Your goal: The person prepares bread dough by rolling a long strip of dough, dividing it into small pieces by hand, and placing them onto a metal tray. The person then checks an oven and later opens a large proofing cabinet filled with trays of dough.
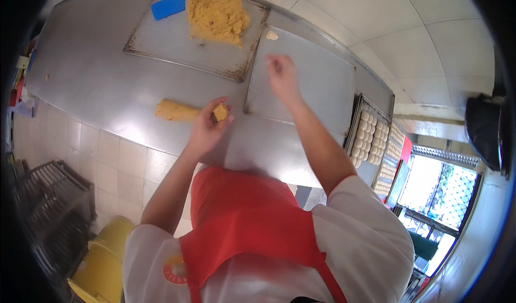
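My left hand [208, 127] is wrapped round the near end of a log of yellow dough [176, 110] lying on the steel table. The log's rough, torn end shows between thumb and fingers. Over the flat metal tray [314, 83] on the right hovers my right hand [283, 77], its fingers curled together and slightly blurred. Whatever they may hold is hidden. Just beyond it, a small pale lump of dough [272, 35] sits near that tray's far left corner.
A large yellow dough mass [217, 13] and a blue scraper [168, 6] rest on a stained tray [161, 45] at the back. Pale dough balls in rows [368, 136] fill trays at the right. A yellow plastic container [102, 265] and dark racks [59, 201] stand lower left.
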{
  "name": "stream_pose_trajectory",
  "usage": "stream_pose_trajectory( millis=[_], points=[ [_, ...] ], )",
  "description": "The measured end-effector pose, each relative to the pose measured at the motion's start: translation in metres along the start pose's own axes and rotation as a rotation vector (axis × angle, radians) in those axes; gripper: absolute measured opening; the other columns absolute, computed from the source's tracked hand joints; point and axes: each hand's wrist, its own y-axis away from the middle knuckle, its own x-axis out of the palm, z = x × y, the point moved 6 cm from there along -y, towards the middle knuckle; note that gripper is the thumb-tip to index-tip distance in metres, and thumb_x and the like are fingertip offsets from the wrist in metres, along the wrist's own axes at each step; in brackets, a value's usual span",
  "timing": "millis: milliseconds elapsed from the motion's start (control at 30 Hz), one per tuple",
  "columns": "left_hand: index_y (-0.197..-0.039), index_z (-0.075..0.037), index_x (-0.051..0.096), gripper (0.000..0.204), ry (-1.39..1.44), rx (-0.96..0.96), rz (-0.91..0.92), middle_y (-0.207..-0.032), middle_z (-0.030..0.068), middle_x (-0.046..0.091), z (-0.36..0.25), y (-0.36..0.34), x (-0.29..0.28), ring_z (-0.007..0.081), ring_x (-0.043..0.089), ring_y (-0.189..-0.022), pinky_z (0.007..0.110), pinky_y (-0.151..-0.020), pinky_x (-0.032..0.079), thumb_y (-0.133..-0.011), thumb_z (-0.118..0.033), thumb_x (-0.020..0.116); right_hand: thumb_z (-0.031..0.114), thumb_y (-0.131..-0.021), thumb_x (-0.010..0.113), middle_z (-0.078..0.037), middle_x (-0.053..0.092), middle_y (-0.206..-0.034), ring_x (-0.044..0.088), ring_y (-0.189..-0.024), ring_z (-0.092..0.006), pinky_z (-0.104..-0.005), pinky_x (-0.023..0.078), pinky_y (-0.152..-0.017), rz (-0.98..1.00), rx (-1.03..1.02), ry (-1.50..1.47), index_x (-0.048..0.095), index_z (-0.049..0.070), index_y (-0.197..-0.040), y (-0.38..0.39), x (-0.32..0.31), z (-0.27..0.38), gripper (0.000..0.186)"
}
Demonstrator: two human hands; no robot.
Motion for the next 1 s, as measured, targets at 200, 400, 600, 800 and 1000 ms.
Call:
stream_pose_trajectory(
  millis=[200,400,600,800,1000],
  points=[
    [-0.144,-0.003,0.057,0.042,0.498,-0.193,-0.119,-0.136,0.0132,0.065,-0.003,0.008,0.038,0.0196,0.068,-0.114,0.035,-0.102,0.053,-0.106,-0.019,0.066,0.012,-0.096,0.069,-0.016,0.069,-0.111,0.072,-0.095,-0.0354,-0.0448,0.058,-0.085,0.054,-0.283,0.31,0.075,0.007,-0.116,-0.125,-0.004,-0.079,0.022],
    [-0.136,-0.004,0.063,0.035,0.65,-0.189,-0.213,-0.108,0.0047,0.065,0.001,0.034,0.045,0.0157,0.061,-0.101,0.038,-0.098,0.049,-0.111,-0.026,0.055,0.016,-0.097,0.074,-0.012,0.073,-0.094,0.07,-0.083,-0.0208,-0.0333,0.056,-0.08,0.131,0.069,-0.206,0.075,0.005,-0.114,-0.008,-0.041,-0.062,0.021],
    [-0.132,0.001,0.065,0.039,0.339,-0.241,-0.208,-0.105,0.0044,0.062,0.022,0.059,0.055,0.0134,0.061,-0.09,0.033,-0.085,0.049,-0.112,-0.031,0.054,0.023,-0.098,0.077,-0.008,0.074,-0.088,0.07,-0.078,-0.0167,-0.0333,0.055,-0.071,0.318,0.362,-0.044,0.071,0.002,-0.113,0.241,-0.067,-0.06,0.027],
    [-0.112,0.0,0.068,0.035,0.413,-0.391,-0.121,-0.081,0.0023,0.059,0.036,0.098,0.079,0.0104,0.056,-0.068,0.028,-0.062,0.045,-0.11,-0.034,0.059,0.021,-0.094,0.075,-0.015,0.064,-0.113,0.061,-0.102,-0.0364,-0.0478,0.051,-0.087,-0.109,-0.112,0.388,0.067,0.008,-0.122,0.249,-0.073,-0.042,0.031],
    [-0.101,-0.002,0.072,0.047,0.333,-0.378,-0.197,-0.066,-0.0034,0.049,0.071,0.106,0.12,0.0082,0.045,-0.057,0.028,-0.054,0.035,-0.109,-0.046,0.057,0.019,-0.097,0.07,-0.015,0.058,-0.129,0.054,-0.117,-0.0406,-0.052,0.045,-0.098,-0.207,-0.287,0.764,0.063,0.011,-0.131,0.242,-0.036,-0.05,0.036]
  ],
)
